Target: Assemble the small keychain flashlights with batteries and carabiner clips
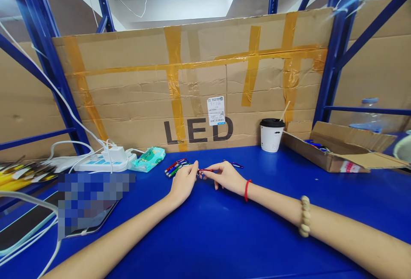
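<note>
Above the blue tabletop, my right hand (228, 178) pinches a thin red pen (206, 170) between thumb and fingertips. My left hand (185, 184) is closed right beside the pen's left end. A small silvery bit shows at its fingertips, but what those fingers hold is mostly hidden. Behind my left hand lies a cluster of shiny pens (175, 166) in red, blue, green and purple, partly covered by the hand. Another dark blue or purple pen (237, 165) lies just beyond my right hand.
A lidded paper cup (270, 137) with a straw stands at the back, near an open cardboard box (324, 161) holding blue items. At left are a tissue pack (148, 159), a power strip (101, 164), cables and a phone (28, 223). A cardboard panel (144, 99) closes the back.
</note>
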A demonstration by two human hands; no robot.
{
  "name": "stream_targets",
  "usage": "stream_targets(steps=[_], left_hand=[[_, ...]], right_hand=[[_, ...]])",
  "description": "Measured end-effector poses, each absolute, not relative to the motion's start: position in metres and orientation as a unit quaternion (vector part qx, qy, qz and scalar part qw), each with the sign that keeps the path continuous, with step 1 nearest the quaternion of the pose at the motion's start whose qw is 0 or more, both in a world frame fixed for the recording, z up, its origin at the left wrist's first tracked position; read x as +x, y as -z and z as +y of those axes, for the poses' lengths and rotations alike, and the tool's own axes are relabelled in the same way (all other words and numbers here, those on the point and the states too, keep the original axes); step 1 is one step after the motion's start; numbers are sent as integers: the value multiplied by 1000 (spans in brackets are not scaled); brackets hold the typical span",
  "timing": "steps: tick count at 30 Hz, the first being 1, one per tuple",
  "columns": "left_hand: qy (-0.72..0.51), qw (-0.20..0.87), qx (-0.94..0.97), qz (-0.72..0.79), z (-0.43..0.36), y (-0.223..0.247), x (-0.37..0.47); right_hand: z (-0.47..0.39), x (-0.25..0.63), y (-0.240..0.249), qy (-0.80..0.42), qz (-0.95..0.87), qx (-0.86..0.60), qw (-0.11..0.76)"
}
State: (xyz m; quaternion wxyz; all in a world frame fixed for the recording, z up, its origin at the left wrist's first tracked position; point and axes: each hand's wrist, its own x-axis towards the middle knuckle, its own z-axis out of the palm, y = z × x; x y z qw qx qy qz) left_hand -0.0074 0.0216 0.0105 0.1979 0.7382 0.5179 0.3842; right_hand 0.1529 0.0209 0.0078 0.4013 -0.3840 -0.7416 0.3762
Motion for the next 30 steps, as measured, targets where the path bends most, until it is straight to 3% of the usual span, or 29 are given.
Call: stream_targets(steps=[8, 15, 20, 25, 30], left_hand=[[-412, 211, 754, 467, 18, -14, -5], [-419, 230, 759, 443, 17, -13, -5], [-439, 273, 742, 427, 21, -12, -6], [-441, 336, 712, 430, 24, -11, -7], [-433, 305, 709, 465, 26, -10, -8]], right_hand=[[24, 157, -13, -512, -641, -401, 408], [23, 157, -15, -492, -661, -397, 404], [20, 154, -13, -423, -703, -396, 412], [18, 154, -9, -333, -792, -364, 359], [19, 157, -9, -113, -884, -328, 314]])
